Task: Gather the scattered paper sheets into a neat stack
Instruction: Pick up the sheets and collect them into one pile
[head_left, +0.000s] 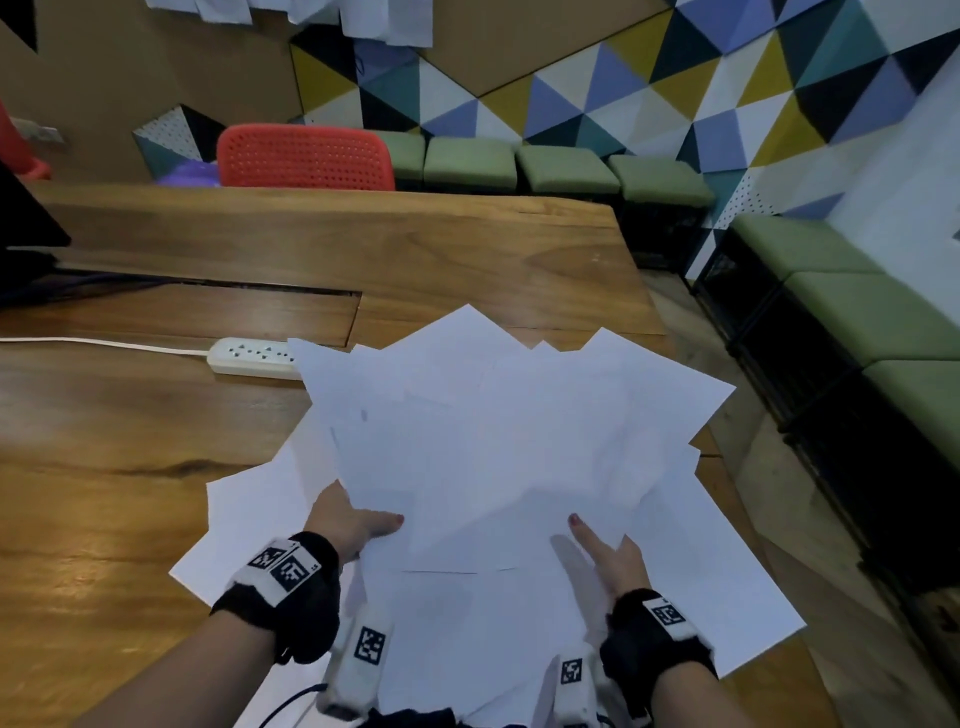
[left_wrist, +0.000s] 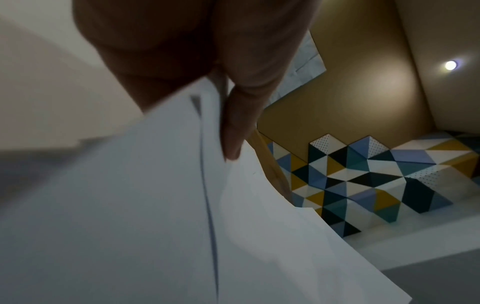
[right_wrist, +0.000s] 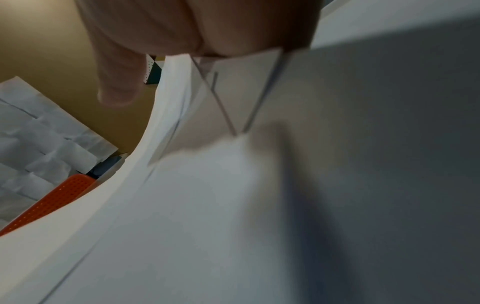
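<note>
Head view first: I see a fanned, uneven bundle of white paper sheets over the near right part of the wooden table, its far left corner lying over the end of a white power strip whose cord runs off to the left along the table. My left hand holds the bundle's near left edge, thumb lying on top of the paper and the other fingers hidden beneath it. My right hand holds the near right side of the bundle, thumb flat on top and pointing away from me, the rest of the fingers tucked under the sheets. Beyond the table stand a red perforated chair and a row of green cushioned stools, against a wall of coloured triangular panels. In the left wrist view, I see the left hand close up and dim, with one finger laid along the top of the paper sheets, which pass under the palm, so the papers are pinched there. In the right wrist view, blurred, the right hand sits at the top, its thumb sticking out clear of the curved edge of the paper sheets; several sheet edges cross just below the palm, and I cannot tell how the hidden fingers lie.
</note>
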